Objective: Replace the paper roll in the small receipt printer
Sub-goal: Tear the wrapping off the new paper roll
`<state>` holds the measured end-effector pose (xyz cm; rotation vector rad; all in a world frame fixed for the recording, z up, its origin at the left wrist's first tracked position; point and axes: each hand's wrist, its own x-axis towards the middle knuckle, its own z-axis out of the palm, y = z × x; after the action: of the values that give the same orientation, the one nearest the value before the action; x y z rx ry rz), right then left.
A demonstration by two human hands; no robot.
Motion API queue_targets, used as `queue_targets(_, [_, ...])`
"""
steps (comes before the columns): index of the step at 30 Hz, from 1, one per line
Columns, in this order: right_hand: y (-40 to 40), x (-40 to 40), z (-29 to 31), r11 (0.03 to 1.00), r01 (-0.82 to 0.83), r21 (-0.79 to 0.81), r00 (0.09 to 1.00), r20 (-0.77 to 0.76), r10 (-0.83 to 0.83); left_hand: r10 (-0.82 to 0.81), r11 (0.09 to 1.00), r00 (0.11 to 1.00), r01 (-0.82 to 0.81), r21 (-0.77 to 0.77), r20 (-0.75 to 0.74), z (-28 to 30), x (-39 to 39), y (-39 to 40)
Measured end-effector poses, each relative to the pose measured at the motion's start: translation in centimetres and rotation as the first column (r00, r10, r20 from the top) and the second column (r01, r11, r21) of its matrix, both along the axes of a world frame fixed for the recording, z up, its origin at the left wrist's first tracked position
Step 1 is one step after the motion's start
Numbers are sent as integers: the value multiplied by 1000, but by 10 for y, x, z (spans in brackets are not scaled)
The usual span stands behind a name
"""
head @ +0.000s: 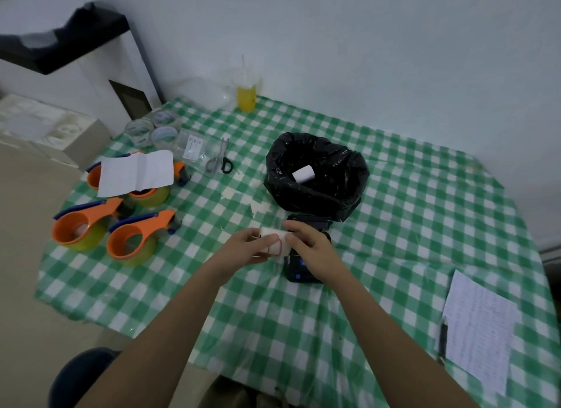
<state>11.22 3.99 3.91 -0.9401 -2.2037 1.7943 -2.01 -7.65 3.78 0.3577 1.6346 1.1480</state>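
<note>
At the centre of the frame your left hand (pixel 247 245) and right hand (pixel 306 240) both pinch the white paper roll (pixel 274 240) just above the black receipt printer (pixel 299 271), below the black bag (pixel 317 177).

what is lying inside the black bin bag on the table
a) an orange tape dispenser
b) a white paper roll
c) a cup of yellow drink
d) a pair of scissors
b: a white paper roll lies alone inside the open black bin bag, which sits on the table just beyond the printer.
</note>
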Motion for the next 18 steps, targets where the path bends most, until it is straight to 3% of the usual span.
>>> queue_targets(2, [0, 2, 6, 993, 54, -105, 994, -92, -64, 4, 997, 999, -7, 70, 45, 11, 8, 6])
queue_targets(4, [-1, 5, 15, 969, 116, -220, 978, -143, -149, 16, 996, 1000, -14, 84, -14, 21, 14, 11])
queue_targets(6, [0, 8, 22, 944, 162, -286, 963, -163, -215, -8, 996, 979, 26, 85, -204, 27, 19, 15])
queue_targets(8, [-1, 10, 28, 920, 210, -330, 947, -164, -275, -67, 984, 901, 131, 120, -429, 29, 22, 20])
queue_targets(11, [-1, 12, 35, 905, 255, -342, 935, -150, -320, -69, 965, 825, 198, 173, -561, 32, 28, 26])
queue_targets(12, [-1, 13, 36, 930, 268, -253, 935, -163, -314, -47, 968, 818, 178, 174, -573, 34, 29, 28])
queue_targets(14, [1, 17, 38, 938, 313, 148, 933, -231, -275, -19, 977, 813, 138, 160, -582, 39, 30, 31])
queue_targets(16, [5, 22, 38, 791, 305, 531, 933, -331, -138, -13, 981, 836, 117, 157, -548, 43, 31, 34])
queue_targets(18, [8, 26, 39, 659, 263, 705, 941, -339, -13, -19, 983, 852, 112, 147, -523, 48, 32, 36])
